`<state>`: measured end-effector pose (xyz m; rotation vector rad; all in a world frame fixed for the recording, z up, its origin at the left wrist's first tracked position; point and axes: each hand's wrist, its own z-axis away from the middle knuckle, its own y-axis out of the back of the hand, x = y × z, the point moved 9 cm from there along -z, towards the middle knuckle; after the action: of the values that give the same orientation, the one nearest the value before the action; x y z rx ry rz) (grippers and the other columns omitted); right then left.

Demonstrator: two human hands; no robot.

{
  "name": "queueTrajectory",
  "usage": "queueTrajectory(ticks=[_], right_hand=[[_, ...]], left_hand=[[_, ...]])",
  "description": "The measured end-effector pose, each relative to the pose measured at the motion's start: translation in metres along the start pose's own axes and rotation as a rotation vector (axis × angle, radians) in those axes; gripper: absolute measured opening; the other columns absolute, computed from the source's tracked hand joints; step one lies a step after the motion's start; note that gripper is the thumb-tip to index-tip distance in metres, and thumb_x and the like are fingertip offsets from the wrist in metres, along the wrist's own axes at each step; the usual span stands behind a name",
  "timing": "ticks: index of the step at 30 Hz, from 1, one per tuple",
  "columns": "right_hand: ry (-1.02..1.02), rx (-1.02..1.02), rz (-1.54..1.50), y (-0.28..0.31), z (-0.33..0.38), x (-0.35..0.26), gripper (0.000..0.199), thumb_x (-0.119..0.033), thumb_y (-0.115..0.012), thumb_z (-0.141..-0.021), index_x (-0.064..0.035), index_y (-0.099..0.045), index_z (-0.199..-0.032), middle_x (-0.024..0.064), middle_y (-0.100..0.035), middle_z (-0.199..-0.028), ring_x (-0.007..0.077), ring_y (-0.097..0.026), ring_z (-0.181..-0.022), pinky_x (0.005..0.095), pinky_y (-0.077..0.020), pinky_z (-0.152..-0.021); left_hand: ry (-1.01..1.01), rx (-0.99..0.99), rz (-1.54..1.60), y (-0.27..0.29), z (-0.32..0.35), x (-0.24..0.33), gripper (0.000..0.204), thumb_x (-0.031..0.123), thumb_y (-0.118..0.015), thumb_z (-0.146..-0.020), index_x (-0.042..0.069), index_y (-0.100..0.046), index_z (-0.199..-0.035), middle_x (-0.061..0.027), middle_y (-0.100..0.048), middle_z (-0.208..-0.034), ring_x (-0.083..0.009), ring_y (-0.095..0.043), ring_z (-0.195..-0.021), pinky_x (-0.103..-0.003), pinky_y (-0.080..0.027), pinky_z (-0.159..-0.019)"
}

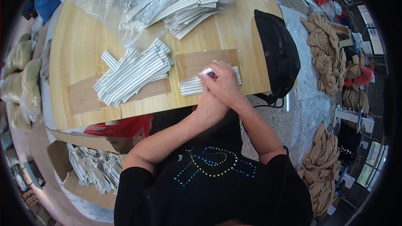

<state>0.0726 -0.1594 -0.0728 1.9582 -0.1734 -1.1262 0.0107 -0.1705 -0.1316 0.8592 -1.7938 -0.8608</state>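
Note:
In front of me, my right hand (224, 81) is closed round a short white stick (206, 71), perhaps chalk or a pen. Its fist rests over my left hand (209, 105), whose wrist crosses beneath; the left fingers are mostly hidden. Both hands are above a white and grey striped fabric piece (190, 88), which lies on a cardboard sheet (205, 60) taped to the table. Left of them, a fanned stack of striped fabric pieces (132, 73) lies across another cardboard strip (83, 96).
The wooden table (69, 54) carries more striped bundles (197, 4) and a clear plastic bag (121, 8) at the far side. A black mesh bag (278, 54) hangs at the right edge. Below left stands an open carton (77, 188) of striped fabric. Brown garments (324, 54) are piled right.

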Motion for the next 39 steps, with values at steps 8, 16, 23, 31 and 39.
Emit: queueTrajectory(ticks=[8, 16, 23, 31, 39], right_hand=[[-0.219, 0.423, -0.573, 0.038, -0.025, 0.052, 0.023, -0.008, -0.058, -0.093, -0.0012, -0.060, -0.115, 0.0077, -0.067, -0.079, 0.0135, -0.062, -0.069, 0.0274, -0.0505, -0.065], [-0.022, 0.753, -0.352, 0.089, -0.104, 0.096, 0.025, -0.004, -0.054, -0.095, -0.0031, -0.058, -0.120, 0.0082, -0.069, -0.093, 0.0143, -0.063, -0.080, 0.0271, -0.0508, -0.075], [0.133, 0.715, -0.035, 0.089, -0.151, 0.090, 0.039, -0.003, -0.060, -0.084, -0.0057, -0.057, -0.122, 0.0133, -0.064, -0.114, 0.0322, -0.059, -0.105, 0.0392, -0.0475, -0.092], [-0.202, 0.380, -0.193, 0.036, -0.173, 0.150, 0.051, -0.012, -0.069, -0.077, -0.0111, -0.055, -0.127, 0.0196, -0.063, -0.113, 0.0344, -0.060, -0.106, 0.0402, -0.0475, -0.093], [-0.122, 0.443, -0.289, 0.035, -0.100, 0.138, 0.050, -0.008, -0.070, -0.077, -0.0058, -0.054, -0.125, 0.0181, -0.063, -0.112, 0.0330, -0.061, -0.101, 0.0406, -0.0479, -0.090]], left_hand=[[-0.076, -0.069, -0.016, 0.050, -0.020, -0.020, 0.026, 0.015, -0.056, -0.080, 0.004, -0.064, -0.102, -0.0114, -0.055, -0.101, -0.0277, -0.053, -0.097, -0.043, -0.039, -0.086], [0.010, 0.401, -0.202, 0.221, -0.002, -0.071, 0.024, -0.009, -0.060, -0.071, 0.000, -0.066, -0.092, -0.0139, -0.059, -0.090, -0.0313, -0.056, -0.086, -0.039, -0.045, -0.075], [0.048, 0.327, -0.336, 0.208, 0.005, -0.122, 0.027, -0.009, -0.057, -0.074, 0.000, -0.065, -0.098, -0.0143, -0.062, -0.102, -0.0344, -0.057, -0.096, -0.042, -0.046, -0.086], [0.107, 0.270, -0.408, 0.129, -0.125, -0.139, 0.065, 0.015, -0.070, -0.075, 0.005, -0.045, -0.134, -0.0183, -0.053, -0.128, -0.0370, -0.052, -0.115, -0.047, -0.042, -0.096], [0.059, 0.032, -0.433, 0.094, -0.108, -0.128, 0.077, 0.019, -0.075, -0.067, 0.009, -0.045, -0.137, -0.0139, -0.052, -0.118, -0.0306, -0.049, -0.109, -0.047, -0.037, -0.087]])
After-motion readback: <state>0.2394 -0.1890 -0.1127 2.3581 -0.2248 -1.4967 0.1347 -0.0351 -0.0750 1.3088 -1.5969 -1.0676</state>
